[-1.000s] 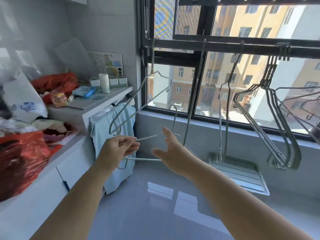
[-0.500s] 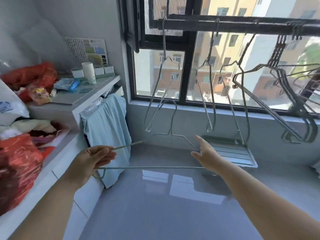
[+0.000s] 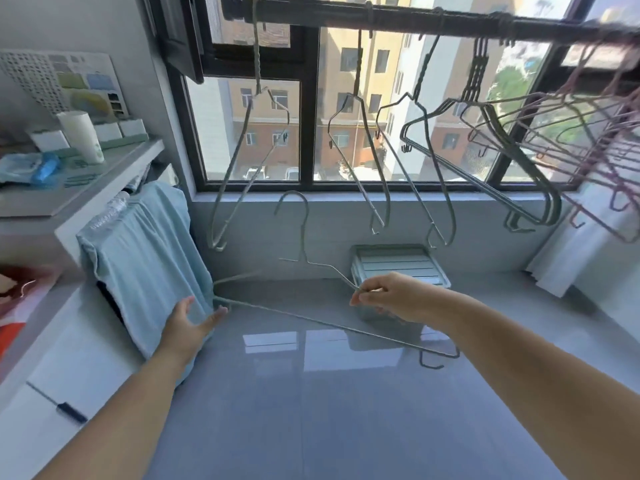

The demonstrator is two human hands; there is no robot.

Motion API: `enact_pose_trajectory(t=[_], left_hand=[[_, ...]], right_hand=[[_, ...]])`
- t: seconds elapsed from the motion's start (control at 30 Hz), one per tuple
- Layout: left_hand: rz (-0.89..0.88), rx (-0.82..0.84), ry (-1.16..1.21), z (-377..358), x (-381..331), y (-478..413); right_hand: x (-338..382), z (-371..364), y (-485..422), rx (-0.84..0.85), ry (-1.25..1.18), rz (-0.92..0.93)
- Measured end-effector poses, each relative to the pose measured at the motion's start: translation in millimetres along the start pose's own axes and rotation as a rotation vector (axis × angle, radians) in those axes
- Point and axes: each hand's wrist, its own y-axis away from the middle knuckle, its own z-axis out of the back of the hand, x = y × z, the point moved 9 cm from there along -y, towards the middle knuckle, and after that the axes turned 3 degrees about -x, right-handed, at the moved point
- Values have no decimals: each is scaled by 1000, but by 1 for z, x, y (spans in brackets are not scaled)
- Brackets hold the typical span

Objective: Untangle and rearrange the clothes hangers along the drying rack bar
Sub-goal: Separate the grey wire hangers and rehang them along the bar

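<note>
Head camera, and I take the drying rack bar as my reference; it runs across the top in front of the window. Well below its middle, the right hand pinches the shoulder wire of a loose hanger between thumb and fingertips. That hanger is off the bar, hook up, its long bottom wire slanting down toward the right. Low under the bar's left end, the left hand is spread with its thumb right at the hanger's left corner, and I cannot tell whether it touches. Three single hangers hang spaced along the bar's left and middle. A tight bunch hooks on further right, and blurred pinkish hangers crowd its right end. A pale blue cloth hangs far below the bar's left end.
</note>
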Motion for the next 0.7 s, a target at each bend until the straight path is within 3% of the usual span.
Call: enact_pose_trajectory(t=[0.13,0.27,0.37,0.5,0.7], left_hand=[[-37,197,83,-47,-25,24],[-64,613,271,-85,-62,73],[-197,812,287,-94,-94,115],[-306,866,282,-86,-124,141],[-332,760,286,-67,-139,136]], right_hand=[[11,-10,13,-81,-281,-57],[28,-19,28,-140,-684,-76],[45,-20,34,-179,-962,-51],[70,-15,32,-203,-1084,-16],[100,-9,17,-233,-1186,-40]])
